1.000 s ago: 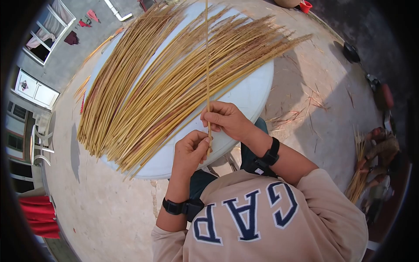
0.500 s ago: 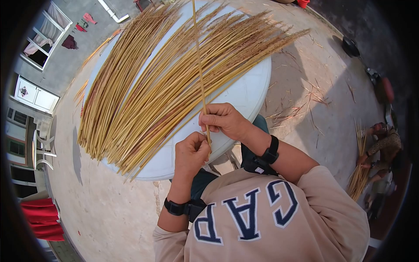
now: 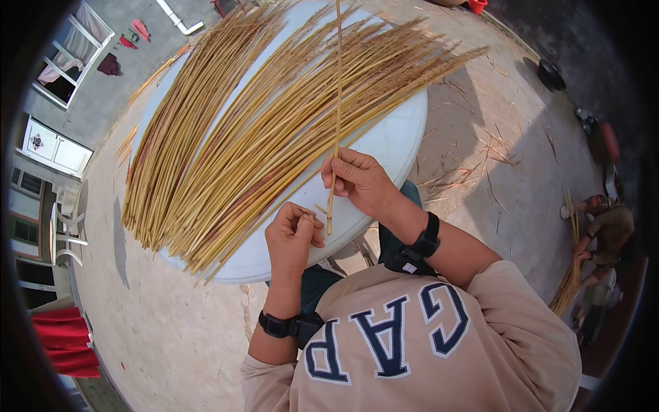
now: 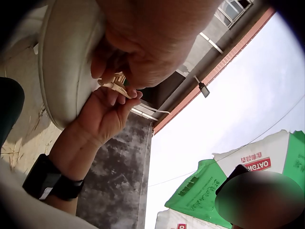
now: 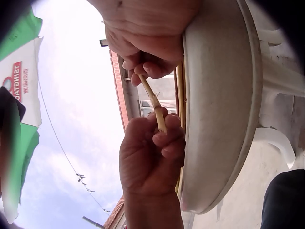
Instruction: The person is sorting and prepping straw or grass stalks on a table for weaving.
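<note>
hands nearly touching: right hand pinches stalk low, upright over table's near edge, left hand pinches a husk strip beside its butt; likely light, stiff, brittle, so grip low.

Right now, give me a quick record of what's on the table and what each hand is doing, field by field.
setting: outdoors, white round table
on table: fanned spread of dry yellow stalks
right hand: grips one single stalk near its lower end, held upright over the spread
left hand: fingers curled, pinching a thin pale strip beside that stalk's lower end
ground: loose stalk scraps to the right of the table
</note>
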